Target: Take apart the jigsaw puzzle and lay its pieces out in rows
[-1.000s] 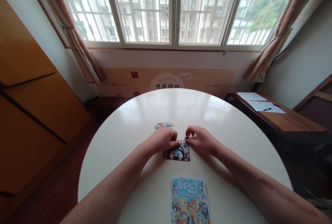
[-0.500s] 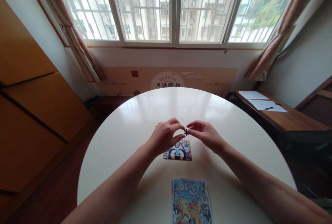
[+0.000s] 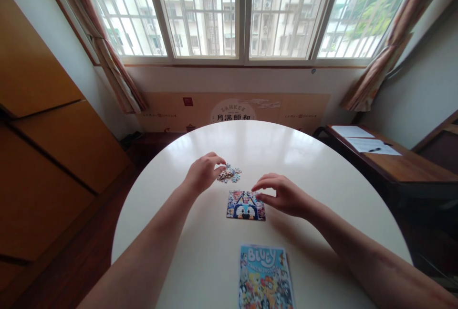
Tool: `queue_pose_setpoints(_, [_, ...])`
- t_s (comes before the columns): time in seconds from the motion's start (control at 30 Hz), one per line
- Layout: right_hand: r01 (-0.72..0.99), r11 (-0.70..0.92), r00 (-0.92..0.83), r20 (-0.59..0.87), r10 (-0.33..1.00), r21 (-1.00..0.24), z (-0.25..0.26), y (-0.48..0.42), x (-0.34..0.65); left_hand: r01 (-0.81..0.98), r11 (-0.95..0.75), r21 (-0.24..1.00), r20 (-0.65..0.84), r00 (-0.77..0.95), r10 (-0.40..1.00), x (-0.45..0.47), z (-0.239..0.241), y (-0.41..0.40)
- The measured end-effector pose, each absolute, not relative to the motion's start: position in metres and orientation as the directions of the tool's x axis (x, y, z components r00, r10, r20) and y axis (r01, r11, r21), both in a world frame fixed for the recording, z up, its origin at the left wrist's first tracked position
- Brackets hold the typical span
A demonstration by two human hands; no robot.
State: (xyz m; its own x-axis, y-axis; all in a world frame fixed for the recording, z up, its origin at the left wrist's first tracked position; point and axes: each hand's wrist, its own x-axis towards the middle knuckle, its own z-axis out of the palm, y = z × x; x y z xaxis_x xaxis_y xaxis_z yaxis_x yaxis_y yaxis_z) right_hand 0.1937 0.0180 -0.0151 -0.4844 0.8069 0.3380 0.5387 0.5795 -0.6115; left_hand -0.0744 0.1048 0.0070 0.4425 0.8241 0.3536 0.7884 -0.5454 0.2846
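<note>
A small pile of jigsaw pieces lies loose on the white table. My left hand is at the pile's left edge, thumb and fingers apart, with no piece visible in its grip. Nearer to me lies a partly assembled jigsaw puzzle showing a blue dog's face. My right hand hovers at the puzzle's upper right corner. Its index finger and thumb are slightly apart, and I make out no piece between them.
A blue Bluey picture sheet lies at the near side of the round white table. On the right, a wooden side table bears papers and a pen. Curtained windows and a wooden cabinet surround the table.
My hands have parted from a small dark jigsaw piece held between them. The left moved left to the pile, uncovering it; the right came lower, toward the puzzle. Where that piece went is unclear.
</note>
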Motion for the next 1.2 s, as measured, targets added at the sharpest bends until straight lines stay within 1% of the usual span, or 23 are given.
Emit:
queue_pose_setpoints(0.07, [0.505,0.663,-0.596,0.332,0.731,-0.553,-0.013,0.014,0.191,0.795,-0.534,0.288,0.338,0.438,0.833,-0.075,0.004,0.107])
queue_pose_setpoints(0.13, [0.482,0.715,-0.667,0.317,0.674,-0.506,-0.012,0.011,0.188,0.786,-0.542,0.295,0.325,0.451,0.831,-0.072,0.001,0.106])
queue_pose_setpoints(0.27, [0.5,0.747,-0.723,0.263,0.639,-0.439,-0.008,0.009,0.186,0.757,-0.577,0.308,0.285,0.505,0.815,-0.069,-0.004,0.105])
queue_pose_setpoints(0.4, [0.521,0.745,-0.724,0.245,0.644,-0.417,-0.005,0.009,0.189,0.754,-0.583,0.302,0.258,0.525,0.811,-0.072,-0.006,0.109])
queue_pose_setpoints(0.6, [0.547,0.724,-0.713,0.219,0.666,-0.421,-0.001,0.011,0.202,0.766,-0.585,0.266,0.306,0.508,0.805,-0.069,0.009,0.098])
queue_pose_setpoints(0.67, [0.548,0.718,-0.703,0.228,0.674,-0.429,-0.001,0.013,0.204,0.745,-0.611,0.267,0.278,0.547,0.79,-0.064,0.016,0.09])
queue_pose_setpoints(0.83, [0.584,0.696,-0.636,0.298,0.712,-0.418,-0.008,0.016,0.2,0.689,-0.675,0.264,0.125,0.669,0.733,-0.048,0.019,0.072])
queue_pose_setpoints(1.03, [0.645,0.678,-0.623,0.271,0.734,-0.353,-0.016,0.016,0.193,0.703,-0.676,0.222,0.062,0.682,0.729,-0.038,0.011,0.066])
queue_pose_setpoints(1.2, [0.653,0.674,-0.635,0.234,0.736,-0.345,-0.016,0.016,0.191,0.742,-0.634,0.217,0.054,0.64,0.767,-0.036,0.01,0.062])
